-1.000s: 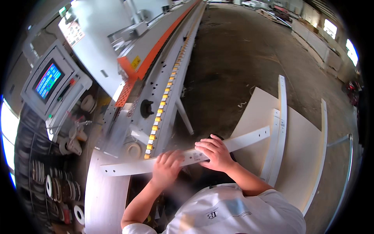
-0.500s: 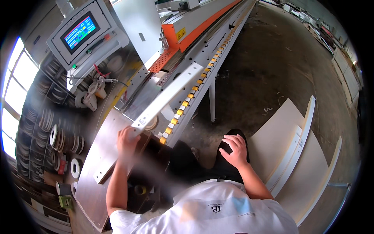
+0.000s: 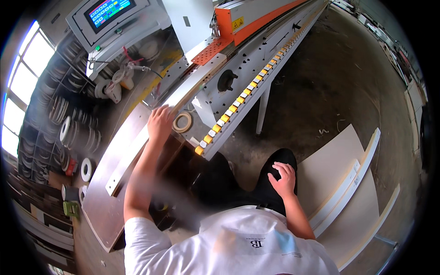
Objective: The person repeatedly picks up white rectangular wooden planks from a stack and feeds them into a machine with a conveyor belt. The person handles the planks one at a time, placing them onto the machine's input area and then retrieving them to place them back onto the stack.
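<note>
A long white board strip [image 3: 189,90] lies on the machine's bed, its far end beside the orange perforated plate [image 3: 211,49]. My left hand [image 3: 159,123] is closed on the near end of this strip, seen from the back, its thumb partly hidden. Under and behind my left forearm, another white strip with holes at its end [image 3: 124,169] rests on the brown tabletop [image 3: 98,201]. My right hand [image 3: 283,178] holds nothing and rests on my right thigh, fingers loosely bent and apart.
Along the machine's right side runs a rail of yellow and white rollers [image 3: 233,108]. A tape roll [image 3: 182,122] lies near my left hand. Leaning boards and white strips [image 3: 350,181] stand at my right. A control screen [image 3: 110,11] is at upper left, with shelved edging rolls [image 3: 57,110] below.
My left hand has moved forward with the white strip, which went from slanting over the rollers to lying along the bed by the orange plate. My right hand stays on my thigh.
</note>
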A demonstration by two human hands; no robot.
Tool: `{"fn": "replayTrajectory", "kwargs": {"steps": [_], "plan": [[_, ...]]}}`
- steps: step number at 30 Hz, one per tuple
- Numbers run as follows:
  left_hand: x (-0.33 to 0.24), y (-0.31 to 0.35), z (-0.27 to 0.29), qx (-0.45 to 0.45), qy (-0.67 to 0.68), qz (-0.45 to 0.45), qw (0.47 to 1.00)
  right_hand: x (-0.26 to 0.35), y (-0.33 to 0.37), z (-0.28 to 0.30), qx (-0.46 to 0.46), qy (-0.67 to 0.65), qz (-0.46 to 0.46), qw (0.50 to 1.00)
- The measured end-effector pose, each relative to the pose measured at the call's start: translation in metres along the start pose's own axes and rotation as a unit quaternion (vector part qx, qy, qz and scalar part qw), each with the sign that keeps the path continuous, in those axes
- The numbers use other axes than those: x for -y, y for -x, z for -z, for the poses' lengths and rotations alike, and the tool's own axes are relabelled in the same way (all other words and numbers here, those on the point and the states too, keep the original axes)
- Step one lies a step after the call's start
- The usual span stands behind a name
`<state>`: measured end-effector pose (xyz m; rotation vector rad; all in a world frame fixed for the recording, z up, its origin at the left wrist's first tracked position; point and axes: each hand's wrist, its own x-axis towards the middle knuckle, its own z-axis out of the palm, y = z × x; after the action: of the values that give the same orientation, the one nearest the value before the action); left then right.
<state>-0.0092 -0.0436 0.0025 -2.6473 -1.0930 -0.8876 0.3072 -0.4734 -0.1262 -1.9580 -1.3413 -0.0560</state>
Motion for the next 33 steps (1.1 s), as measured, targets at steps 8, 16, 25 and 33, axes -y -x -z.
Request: {"fn": "replayTrajectory", "kwargs": {"steps": [8,16,25,33], "plan": [[0.016,-0.037,-0.035,-0.039,-0.049,-0.017,0.998,-0.007,0.005,0.000,0.005,0.002,-0.006,1.000],[0.025,-0.056,-0.044,-0.004,-0.094,0.025,0.995,-0.006,-0.008,-0.006,0.024,-0.006,-0.008,1.000],[0.001,-0.093,-0.066,0.010,-0.096,0.041,0.995,-0.010,-0.013,-0.010,0.045,0.011,-0.020,0.999],[-0.016,-0.145,-0.126,-0.014,-0.072,0.037,0.997,-0.013,-0.011,-0.009,0.033,0.015,-0.036,0.999]]}}
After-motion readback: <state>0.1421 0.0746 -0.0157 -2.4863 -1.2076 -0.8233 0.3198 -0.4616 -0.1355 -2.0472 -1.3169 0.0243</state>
